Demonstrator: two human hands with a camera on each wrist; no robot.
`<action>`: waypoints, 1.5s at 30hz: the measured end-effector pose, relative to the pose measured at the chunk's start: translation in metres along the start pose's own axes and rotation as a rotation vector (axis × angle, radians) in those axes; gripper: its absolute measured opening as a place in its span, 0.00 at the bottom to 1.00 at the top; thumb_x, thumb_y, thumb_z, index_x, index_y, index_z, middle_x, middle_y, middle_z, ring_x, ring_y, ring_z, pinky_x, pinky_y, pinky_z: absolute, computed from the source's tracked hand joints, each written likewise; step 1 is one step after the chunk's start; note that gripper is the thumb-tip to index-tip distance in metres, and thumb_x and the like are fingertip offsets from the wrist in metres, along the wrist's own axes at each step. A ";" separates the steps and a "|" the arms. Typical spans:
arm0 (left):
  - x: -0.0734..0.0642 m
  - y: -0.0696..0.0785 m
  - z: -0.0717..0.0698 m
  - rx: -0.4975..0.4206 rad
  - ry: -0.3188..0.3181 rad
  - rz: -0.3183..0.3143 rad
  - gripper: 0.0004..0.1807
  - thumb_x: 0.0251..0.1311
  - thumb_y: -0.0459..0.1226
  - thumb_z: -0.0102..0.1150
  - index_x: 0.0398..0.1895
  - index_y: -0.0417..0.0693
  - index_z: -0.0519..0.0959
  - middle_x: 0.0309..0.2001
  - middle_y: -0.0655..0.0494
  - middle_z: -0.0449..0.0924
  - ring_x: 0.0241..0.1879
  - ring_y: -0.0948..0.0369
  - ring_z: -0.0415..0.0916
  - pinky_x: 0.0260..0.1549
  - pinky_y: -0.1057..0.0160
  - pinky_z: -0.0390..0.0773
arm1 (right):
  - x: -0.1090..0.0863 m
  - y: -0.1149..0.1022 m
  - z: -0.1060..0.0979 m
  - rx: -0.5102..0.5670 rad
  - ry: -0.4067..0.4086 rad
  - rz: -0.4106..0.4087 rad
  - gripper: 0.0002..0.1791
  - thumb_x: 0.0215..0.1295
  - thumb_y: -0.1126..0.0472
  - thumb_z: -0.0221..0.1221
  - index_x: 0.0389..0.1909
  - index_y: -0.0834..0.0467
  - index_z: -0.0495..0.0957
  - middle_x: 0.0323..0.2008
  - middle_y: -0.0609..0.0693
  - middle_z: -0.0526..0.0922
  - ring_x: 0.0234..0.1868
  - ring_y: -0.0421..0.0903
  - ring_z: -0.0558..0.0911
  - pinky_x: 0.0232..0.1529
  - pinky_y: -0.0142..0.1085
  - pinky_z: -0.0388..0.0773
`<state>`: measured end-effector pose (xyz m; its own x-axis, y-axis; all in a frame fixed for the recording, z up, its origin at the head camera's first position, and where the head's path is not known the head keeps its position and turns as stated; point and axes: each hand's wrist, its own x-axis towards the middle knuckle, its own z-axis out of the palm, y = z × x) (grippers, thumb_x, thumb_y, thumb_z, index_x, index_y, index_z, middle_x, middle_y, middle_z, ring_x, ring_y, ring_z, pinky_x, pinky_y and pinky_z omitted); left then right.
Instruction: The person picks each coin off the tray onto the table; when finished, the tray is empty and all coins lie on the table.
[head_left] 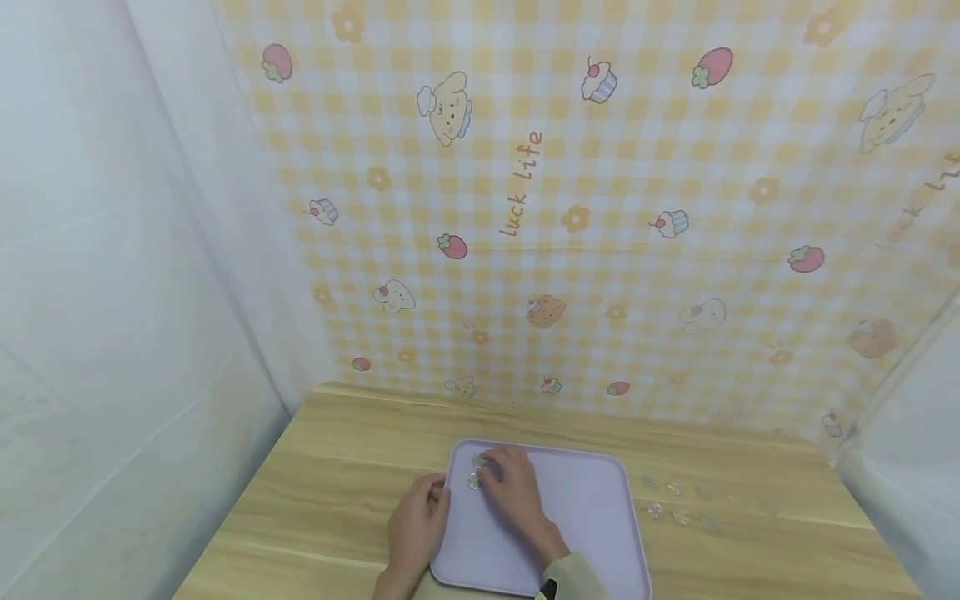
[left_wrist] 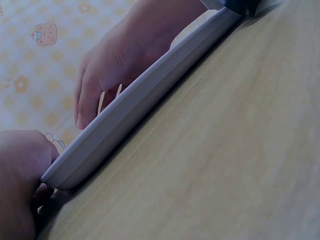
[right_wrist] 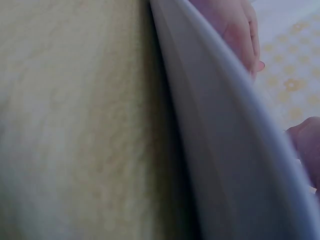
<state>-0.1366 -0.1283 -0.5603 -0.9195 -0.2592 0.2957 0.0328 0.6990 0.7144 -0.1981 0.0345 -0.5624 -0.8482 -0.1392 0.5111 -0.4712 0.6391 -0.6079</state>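
A lilac rectangular tray (head_left: 577,508) lies on the wooden table. My left hand (head_left: 418,525) grips its left rim; in the left wrist view, the left hand (left_wrist: 22,172) shows a finger at the tray's underside. Over the tray's upper left part, my right hand (head_left: 516,492) reaches down with thumb and forefinger at a small clear piece (head_left: 477,460), partly hidden by the fingertips. Just below it, a second clear flower-shaped piece (head_left: 474,482) sits on the tray near the thumb. In the right wrist view, the tray's side wall (right_wrist: 210,115) hides much of both hands.
Several similar clear pieces (head_left: 681,517) lie in two loose rows on the table, right of the tray. A yellow checked cloth (head_left: 525,275) hangs behind the table (head_left: 322,492). White sheets (head_left: 150,333) close off the left and right sides.
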 end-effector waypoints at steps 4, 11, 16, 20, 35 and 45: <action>0.000 0.000 0.000 0.003 -0.007 -0.006 0.11 0.61 0.38 0.65 0.46 0.48 0.83 0.30 0.65 0.81 0.18 0.74 0.61 0.20 0.71 0.63 | 0.000 -0.001 0.001 -0.026 -0.017 0.007 0.11 0.54 0.63 0.69 0.40 0.55 0.86 0.42 0.49 0.87 0.46 0.50 0.81 0.49 0.49 0.74; 0.001 -0.001 0.001 0.002 -0.012 -0.007 0.12 0.61 0.39 0.64 0.47 0.48 0.83 0.29 0.66 0.80 0.17 0.73 0.60 0.18 0.71 0.62 | -0.001 -0.002 -0.001 -0.057 -0.047 -0.018 0.10 0.53 0.67 0.68 0.37 0.56 0.86 0.40 0.49 0.86 0.45 0.50 0.80 0.49 0.49 0.75; 0.000 -0.002 0.001 0.012 -0.009 -0.008 0.12 0.61 0.39 0.64 0.47 0.49 0.83 0.29 0.66 0.80 0.16 0.73 0.60 0.18 0.71 0.62 | 0.000 -0.003 -0.001 -0.053 -0.072 -0.014 0.09 0.55 0.68 0.66 0.38 0.57 0.85 0.40 0.49 0.86 0.45 0.49 0.81 0.50 0.49 0.75; 0.001 -0.002 0.000 0.006 -0.013 -0.011 0.12 0.61 0.38 0.65 0.47 0.48 0.83 0.29 0.66 0.80 0.17 0.73 0.60 0.19 0.71 0.63 | 0.004 -0.004 0.001 -0.088 -0.082 -0.002 0.09 0.57 0.65 0.66 0.39 0.56 0.85 0.40 0.49 0.86 0.45 0.49 0.81 0.49 0.48 0.76; 0.002 -0.002 0.000 -0.004 -0.034 -0.019 0.12 0.61 0.39 0.64 0.47 0.48 0.83 0.30 0.65 0.80 0.17 0.73 0.61 0.19 0.72 0.63 | 0.012 -0.009 0.008 -0.184 -0.142 0.050 0.08 0.61 0.59 0.66 0.39 0.56 0.85 0.37 0.47 0.81 0.39 0.45 0.79 0.44 0.41 0.75; -0.001 -0.003 0.002 0.000 0.027 0.013 0.11 0.59 0.38 0.66 0.44 0.49 0.84 0.29 0.67 0.80 0.17 0.74 0.59 0.18 0.72 0.62 | 0.011 -0.012 0.007 -0.169 -0.139 0.070 0.08 0.59 0.61 0.65 0.39 0.59 0.84 0.36 0.49 0.80 0.40 0.46 0.79 0.44 0.43 0.77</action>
<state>-0.1369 -0.1287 -0.5635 -0.9078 -0.2679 0.3226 0.0449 0.7027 0.7101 -0.2038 0.0199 -0.5541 -0.9083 -0.1855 0.3750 -0.3723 0.7672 -0.5223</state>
